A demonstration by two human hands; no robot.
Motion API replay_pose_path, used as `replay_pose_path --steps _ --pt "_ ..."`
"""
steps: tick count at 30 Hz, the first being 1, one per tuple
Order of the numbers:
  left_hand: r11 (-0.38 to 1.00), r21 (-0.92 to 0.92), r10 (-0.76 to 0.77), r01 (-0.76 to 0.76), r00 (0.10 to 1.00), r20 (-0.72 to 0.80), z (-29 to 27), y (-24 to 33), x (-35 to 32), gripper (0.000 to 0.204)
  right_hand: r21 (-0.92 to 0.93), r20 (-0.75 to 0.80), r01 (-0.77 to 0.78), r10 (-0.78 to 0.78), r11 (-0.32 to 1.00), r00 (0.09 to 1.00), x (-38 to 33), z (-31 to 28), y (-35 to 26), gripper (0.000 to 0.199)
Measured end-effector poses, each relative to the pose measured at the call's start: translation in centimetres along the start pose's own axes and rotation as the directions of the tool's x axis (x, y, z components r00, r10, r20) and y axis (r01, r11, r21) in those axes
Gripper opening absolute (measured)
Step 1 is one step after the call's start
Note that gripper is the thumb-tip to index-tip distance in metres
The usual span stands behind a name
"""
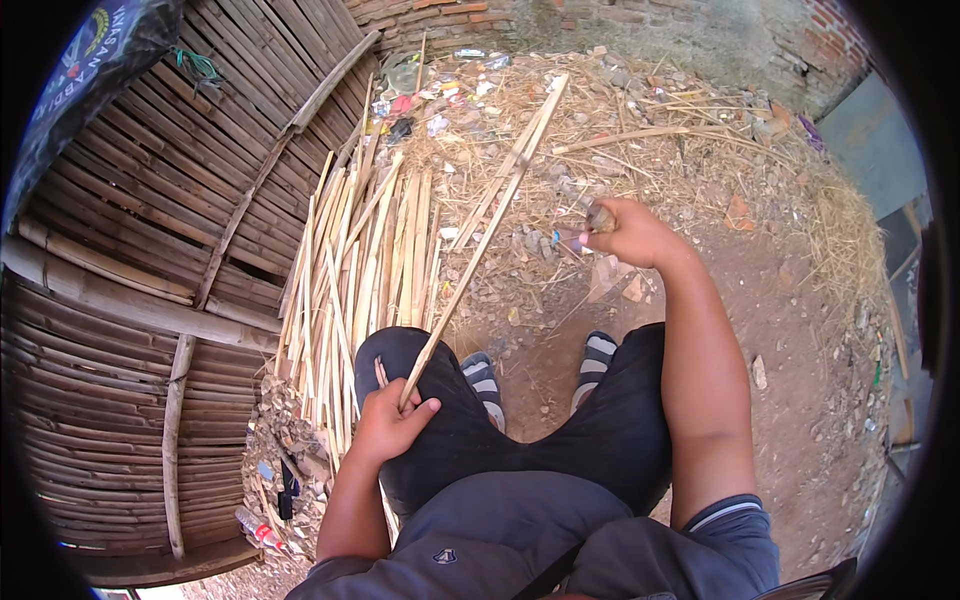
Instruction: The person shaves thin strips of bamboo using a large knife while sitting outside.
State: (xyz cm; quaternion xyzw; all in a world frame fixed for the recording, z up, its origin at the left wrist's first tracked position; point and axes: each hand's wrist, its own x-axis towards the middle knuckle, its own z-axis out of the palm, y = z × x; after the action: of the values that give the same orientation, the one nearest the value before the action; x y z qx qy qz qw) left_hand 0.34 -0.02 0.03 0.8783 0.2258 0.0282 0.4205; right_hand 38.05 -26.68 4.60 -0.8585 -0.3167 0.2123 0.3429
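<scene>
My left hand (395, 422), resting by my left knee, is closed around the lower end of a long pale bamboo strip (475, 268). The strip slants up and away to the right, over the littered ground. Out to the right, my right hand (640, 236) grips a tool with a rounded brown wooden handle (601, 217). Its working end is blurred, so I cannot make out its kind. The tool is apart from the strip. Beyond my left knee lies a heap of split bamboo strips (385, 250), mostly pointing away from me.
A bamboo-slat wall (120, 300) rises along the left side, with a brick wall (650, 30) at the far end. Straw, stones and litter cover the far ground. A plastic bottle (258, 527) lies at lower left. Grey panels (875, 145) stand at right. My sandalled feet (595, 365) are between.
</scene>
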Motion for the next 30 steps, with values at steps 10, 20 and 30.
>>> replay_pose_path --steps 10,20,30 --pt "1.000 -0.022 -0.018 0.017 0.999 -0.037 0.0 -0.9 -0.3 0.034 -0.084 0.303 0.298 -0.260 0.951 0.917 -0.2 2.9 -2.6 0.043" --pt "1.000 0.025 -0.010 0.010 1.000 0.002 -0.2 0.7 0.0 0.030 -0.074 0.143 0.086 -0.075 0.993 0.987 0.1 1.2 -0.2 0.051" --pt "1.000 -0.001 -0.007 0.007 0.999 -0.047 0.1 0.2 -0.5 0.031 -0.042 0.204 0.225 -0.212 0.973 0.956 0.1 1.7 -1.0 0.041"
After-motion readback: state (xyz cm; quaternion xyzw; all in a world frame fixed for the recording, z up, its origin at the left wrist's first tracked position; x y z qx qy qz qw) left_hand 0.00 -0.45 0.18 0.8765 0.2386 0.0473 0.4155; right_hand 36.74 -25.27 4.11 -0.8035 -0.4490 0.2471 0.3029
